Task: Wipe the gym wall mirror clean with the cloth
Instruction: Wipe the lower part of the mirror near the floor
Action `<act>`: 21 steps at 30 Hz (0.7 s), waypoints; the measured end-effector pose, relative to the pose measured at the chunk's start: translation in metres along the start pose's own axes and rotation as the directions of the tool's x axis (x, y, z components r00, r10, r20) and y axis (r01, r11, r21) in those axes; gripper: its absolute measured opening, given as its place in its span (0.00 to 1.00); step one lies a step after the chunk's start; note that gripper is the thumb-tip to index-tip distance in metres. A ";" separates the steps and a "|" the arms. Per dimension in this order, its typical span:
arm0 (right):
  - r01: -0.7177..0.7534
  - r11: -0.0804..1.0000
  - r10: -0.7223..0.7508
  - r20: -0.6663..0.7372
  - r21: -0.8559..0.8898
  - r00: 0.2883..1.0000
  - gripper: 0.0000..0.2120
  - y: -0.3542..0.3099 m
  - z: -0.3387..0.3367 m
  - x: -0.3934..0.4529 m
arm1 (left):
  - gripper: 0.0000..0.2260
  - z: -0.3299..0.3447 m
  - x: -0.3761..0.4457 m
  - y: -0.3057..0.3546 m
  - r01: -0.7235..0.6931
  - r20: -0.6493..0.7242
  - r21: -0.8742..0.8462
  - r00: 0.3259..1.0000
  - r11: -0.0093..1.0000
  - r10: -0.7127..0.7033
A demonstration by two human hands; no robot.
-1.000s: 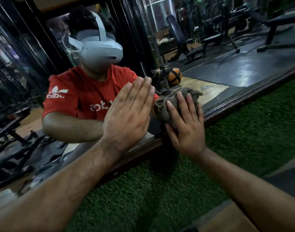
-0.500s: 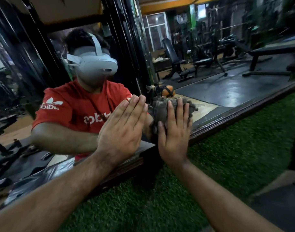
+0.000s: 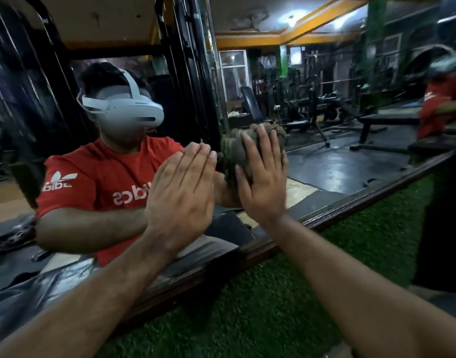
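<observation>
Against the earlier frames, risen: cloth (image 3: 250,144) and right hand (image 3: 260,177) now sit higher on the mirror (image 3: 338,140), toward 12 o'clock, with more ceiling and yellow beam (image 3: 286,34) reflected above and less turf (image 3: 273,306) shown below. Left hand (image 3: 181,195) also higher, still flat on the glass just at 9 o'clock of the right.

Right hand: fingers straight and spread, palm pressing the bunched grey cloth against the mirror — no curl round it, so grip apart. Cloth bulging out past the fingertips at 12 o'clock and a little at 9 and 3 o'clock. Left hand: fingers straight and held together, palm on bare glass, gripping nothing.

Dark wooden frame (image 3: 364,202) running along the mirror's lower edge, from 8 o'clock up to 3 o'clock, with green turf under it. Reflected in the glass: a red shirt (image 3: 92,182), white headset (image 3: 126,109), black rack posts (image 3: 185,68) at 12 o'clock and a bench (image 3: 384,120) at 2 o'clock. Far right edge blurred — a second red shape there, not clear enough to tell. No containers to be made out.
</observation>
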State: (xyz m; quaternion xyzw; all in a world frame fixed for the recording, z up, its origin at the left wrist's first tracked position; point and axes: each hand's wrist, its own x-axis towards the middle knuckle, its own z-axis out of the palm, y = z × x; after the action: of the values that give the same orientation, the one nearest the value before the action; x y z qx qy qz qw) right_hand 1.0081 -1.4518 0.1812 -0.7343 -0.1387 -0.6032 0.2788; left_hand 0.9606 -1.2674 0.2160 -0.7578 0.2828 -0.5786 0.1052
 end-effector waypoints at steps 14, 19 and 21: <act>0.480 0.872 -0.472 0.098 -0.091 0.876 0.28 -0.025 -0.013 0.150 | 0.28 -0.011 0.075 -0.034 0.165 -0.096 0.051 0.982 0.985 -0.160; -0.101 0.994 0.097 -0.110 -0.036 0.989 0.33 -0.018 -0.013 0.176 | 0.29 -0.005 0.090 -0.023 0.134 -0.052 0.035 0.990 0.990 -0.133; 0.174 0.981 -0.176 -0.015 -0.087 0.984 0.32 -0.011 -0.013 0.152 | 0.29 -0.004 0.091 -0.014 0.146 -0.057 0.009 0.988 0.989 -0.145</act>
State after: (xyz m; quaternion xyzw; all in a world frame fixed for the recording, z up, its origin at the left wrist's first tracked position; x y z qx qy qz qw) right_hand 1.0272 -1.4707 0.3321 -0.7238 -0.1735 -0.6388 0.1947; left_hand 0.9767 -1.3055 0.2983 -0.7591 0.2256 -0.6077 0.0596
